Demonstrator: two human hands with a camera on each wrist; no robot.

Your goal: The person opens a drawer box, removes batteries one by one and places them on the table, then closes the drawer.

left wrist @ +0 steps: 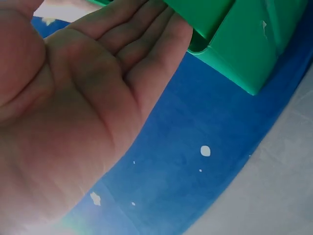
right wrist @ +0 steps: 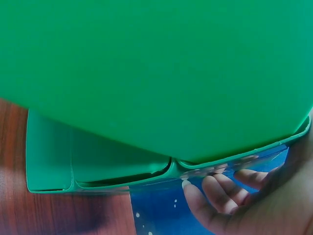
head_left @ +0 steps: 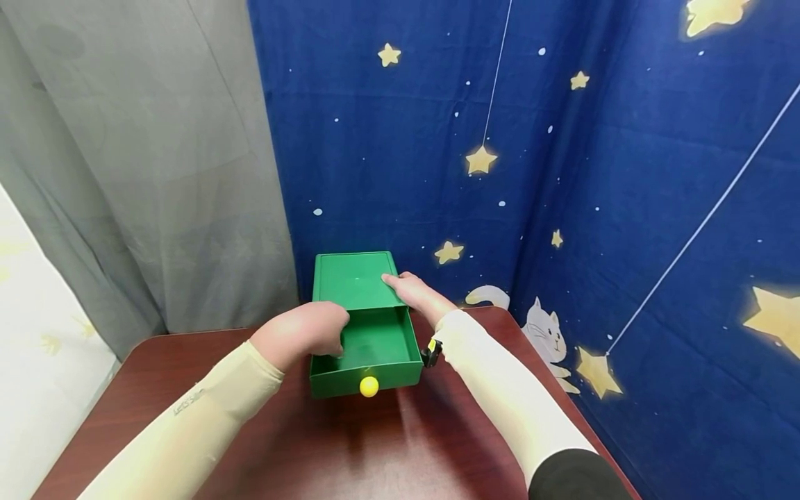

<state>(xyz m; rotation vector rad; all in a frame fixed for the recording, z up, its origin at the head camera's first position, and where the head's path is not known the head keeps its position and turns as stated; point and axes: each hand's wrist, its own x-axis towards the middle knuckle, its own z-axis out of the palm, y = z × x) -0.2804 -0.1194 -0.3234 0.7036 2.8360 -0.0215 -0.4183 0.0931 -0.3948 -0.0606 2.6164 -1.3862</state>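
Pale sleeves are closest to us in the head view: a left sleeve [head_left: 212,403] with small dark lettering, and a right sleeve [head_left: 500,389] with a dark band [head_left: 578,479] at the bottom of the picture. So, the main thing: it's a green box [head_left: 353,274] at the far side of the table [head_left: 281,451], roughly mid-frame for us. Its green drawer [head_left: 381,340] sticks well out our way, with a round yellow knob [head_left: 369,387] on the front, and we can see a good part of its floor.

Our left hand [head_left: 306,332] reaches down over the drawer's left side. The left wrist camera gives us the palm with fingers only slightly bent, but the tips go out of sight behind a green edge, so we honestly can't tell if they've got hold of anything. Our right hand [head_left: 415,288] is easier: it grips the box's right side, thumb on top, other fingers bent against the side wall. A small black gadget [head_left: 431,353] with a yellow bit shows by that wrist, beside the drawer.

Further out, the table is reddish-brown and glossy. Behind it we've got a grey curtain [head_left: 175,173] on the left, then a blue curtain [head_left: 400,173] with yellow stars [head_left: 481,160], plus a white cat [head_left: 546,333] low on the right.
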